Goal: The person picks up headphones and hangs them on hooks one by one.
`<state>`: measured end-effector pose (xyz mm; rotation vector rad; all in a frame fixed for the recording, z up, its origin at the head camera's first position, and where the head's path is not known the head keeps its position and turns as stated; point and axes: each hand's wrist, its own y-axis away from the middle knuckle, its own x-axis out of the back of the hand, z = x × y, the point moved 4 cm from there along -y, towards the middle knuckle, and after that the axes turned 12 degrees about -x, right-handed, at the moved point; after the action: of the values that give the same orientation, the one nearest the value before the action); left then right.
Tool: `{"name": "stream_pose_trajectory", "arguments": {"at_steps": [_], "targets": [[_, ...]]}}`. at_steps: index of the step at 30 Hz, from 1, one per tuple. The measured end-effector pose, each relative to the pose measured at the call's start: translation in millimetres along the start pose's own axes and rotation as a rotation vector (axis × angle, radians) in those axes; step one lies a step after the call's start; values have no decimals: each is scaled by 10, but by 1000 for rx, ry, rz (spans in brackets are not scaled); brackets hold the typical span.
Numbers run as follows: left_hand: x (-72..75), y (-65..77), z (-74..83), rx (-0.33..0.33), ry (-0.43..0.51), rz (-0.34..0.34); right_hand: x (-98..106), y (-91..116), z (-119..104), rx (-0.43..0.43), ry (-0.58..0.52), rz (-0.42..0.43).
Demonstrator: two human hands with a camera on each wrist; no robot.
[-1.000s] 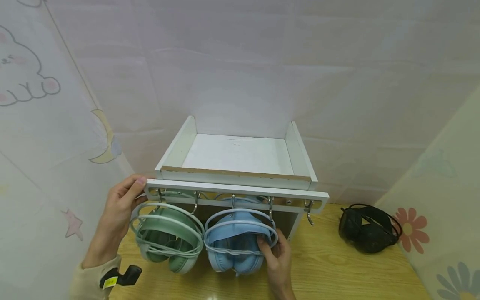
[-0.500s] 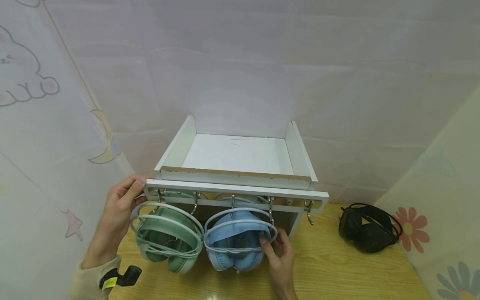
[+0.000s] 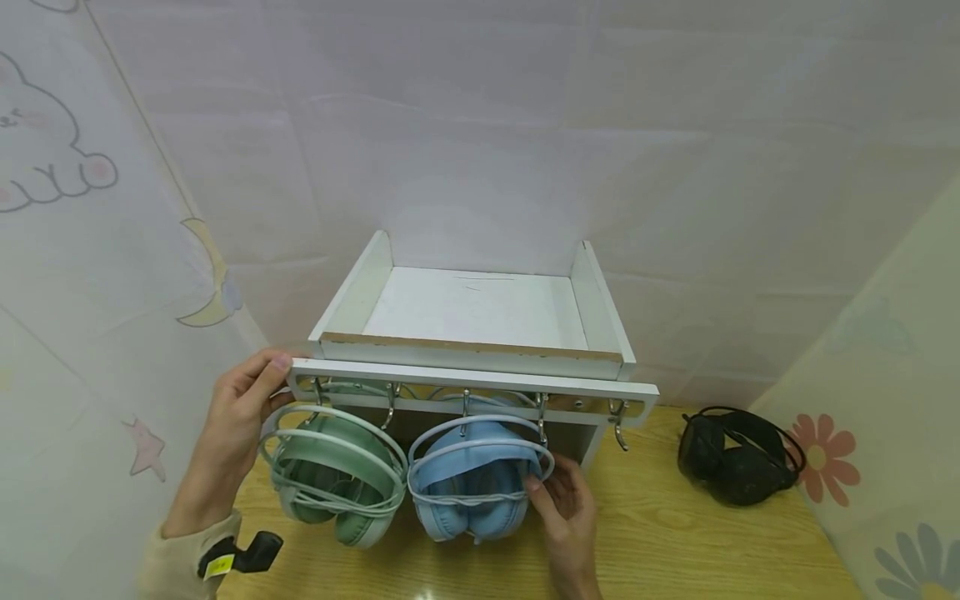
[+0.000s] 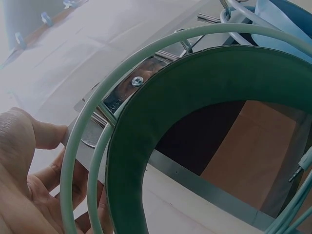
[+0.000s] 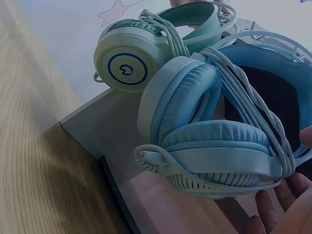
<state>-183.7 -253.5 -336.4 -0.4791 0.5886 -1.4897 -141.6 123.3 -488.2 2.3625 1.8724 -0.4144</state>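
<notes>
My left hand [image 3: 242,400] grips the left end of a white hook rail [image 3: 480,377], thumb on top and fingers beneath. Green headphones [image 3: 341,450] hang from hooks on its left part, cable bundled across them. To their right, blue headphones [image 3: 476,454] hang by their double headband, cups down. My right hand [image 3: 570,521] is at the right side of the blue pair. In the right wrist view its fingers [image 5: 287,192] lie loosely beside the blue ear cup [image 5: 219,156], with the thumb [image 5: 306,136] apart near the headband. The right fingers are partly hidden in the head view.
Behind the rail stands a white shelf unit [image 3: 480,312] with raised sides. A metal hook [image 3: 618,425] hangs near the rail's right end. Black headphones [image 3: 738,458] lie on the wooden table [image 3: 660,533] at the right. Printed cloth walls [image 3: 787,208] surround the table.
My right hand has shifted slightly to the right and its thumb has drawn back toward the edge of the blue headphones. The left hand and both hanging headphones stay in place.
</notes>
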Motion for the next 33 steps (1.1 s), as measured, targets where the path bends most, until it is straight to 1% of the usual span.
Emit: {"name": "stream_pose_trajectory", "arguments": {"at_steps": [6, 10, 16, 20, 23, 25, 33], "targets": [[-1, 1, 10, 6, -1, 3, 70, 32, -44, -32, 11, -13], [-1, 1, 12, 8, -6, 0, 114, 49, -80, -37, 32, -20], [1, -8, 9, 15, -16, 3, 190, 74, -106, -23, 75, -3], [4, -7, 11, 18, -17, 8, 263, 72, -137, 11, 101, 16], [7, -4, 12, 18, -14, 11, 316, 59, -169, 52, 99, 20], [9, -2, 12, 15, -14, 11, 350, 55, -182, 57, 99, 23], [2, 2, 7, 1, 0, -7, 506, 44, -163, -34, 162, 64]]}}
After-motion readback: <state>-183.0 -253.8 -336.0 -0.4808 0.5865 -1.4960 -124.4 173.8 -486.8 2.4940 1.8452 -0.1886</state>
